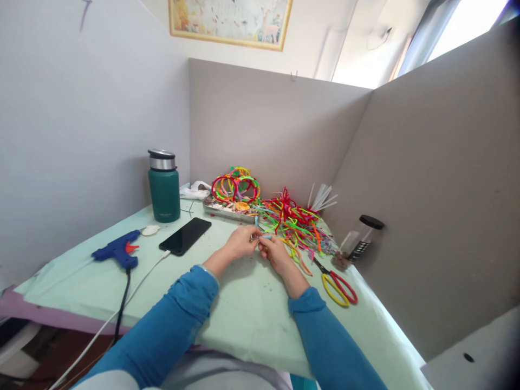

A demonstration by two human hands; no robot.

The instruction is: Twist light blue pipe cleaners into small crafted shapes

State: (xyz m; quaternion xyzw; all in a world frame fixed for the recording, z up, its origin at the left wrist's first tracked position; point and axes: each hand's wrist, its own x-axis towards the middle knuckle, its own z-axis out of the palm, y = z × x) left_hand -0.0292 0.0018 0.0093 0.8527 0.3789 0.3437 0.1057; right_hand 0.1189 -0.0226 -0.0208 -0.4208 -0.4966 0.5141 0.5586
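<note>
Over the middle of the green-covered table (252, 303), my two hands meet with their fingertips close together. My left hand (242, 241) is closed, its thumb and fingers pinching a small light-blue piece (266, 236) that looks like pipe cleaner. Pinching at the same piece from the right is my right hand (274, 252), fingers curled. A short blue end stands up just beyond the fingertips. Just past my hands lies a tangled heap of coloured pipe cleaners (290, 216). The fingers hide part of the held piece.
A metal tray (231, 215) with small parts and pipe-cleaner rings stands at the back. On the left are a green bottle (164, 195), a black phone (186, 236) and a blue glue gun (117, 249) with cables. Scissors (339, 287) and a clear container (357, 241) are on the right.
</note>
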